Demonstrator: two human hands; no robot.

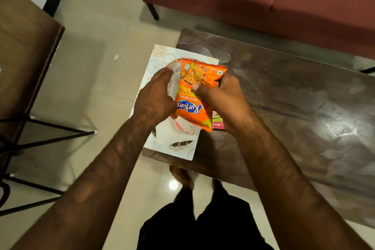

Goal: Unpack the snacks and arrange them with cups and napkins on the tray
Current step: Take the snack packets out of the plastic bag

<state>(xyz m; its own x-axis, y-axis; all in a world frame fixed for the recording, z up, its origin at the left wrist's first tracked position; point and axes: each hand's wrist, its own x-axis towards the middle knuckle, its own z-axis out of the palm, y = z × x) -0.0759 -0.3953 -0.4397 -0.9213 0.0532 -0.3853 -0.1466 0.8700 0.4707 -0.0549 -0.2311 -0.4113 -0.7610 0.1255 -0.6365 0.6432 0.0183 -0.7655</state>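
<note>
Over the near-left corner of the dark, glossy wooden desk [284, 91], both hands work at a thin white plastic carrier bag [178, 130] that lies on a pale rectangular tray with gold floral print [154, 61]. The tray overhangs the desk's left edge. The left hand [156, 101] has its fingers closed on the bag's crumpled film, holding the mouth back. The right hand [225, 97] has thumb and fingers clamped on the side of an orange foil snack packet with blue lettering [194, 95], which sits half out of the bag, held above the tray. Just beneath the right palm a small pink snack packet [218, 121] peeks out; whether the hand also grips it I cannot tell.

The orange packet looks light and air-puffed, its foil slick and its contents brittle, so a hard squeeze would likely crush them. The crimped end seam or a flat edge seems the safest hold. The carrier film is limp and clingy, and may drag along unless pinned. No cups or napkins are visible.
</note>
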